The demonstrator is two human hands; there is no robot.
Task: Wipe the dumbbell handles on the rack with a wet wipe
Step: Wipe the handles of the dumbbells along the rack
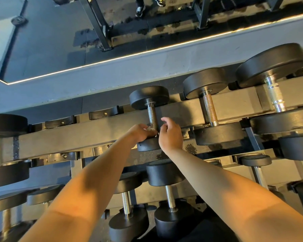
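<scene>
Overhead, mirror [63, 41] backs dumbbell rack [94, 135].

left hand [141, 132] clenched, right hand [170, 134] curled loose

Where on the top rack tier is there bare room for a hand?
Free: the empty black cradles between the large left dumbbell and the small knurled-handle dumbbell. Crowded: there, left hand with white wipe meets right hand.
</scene>
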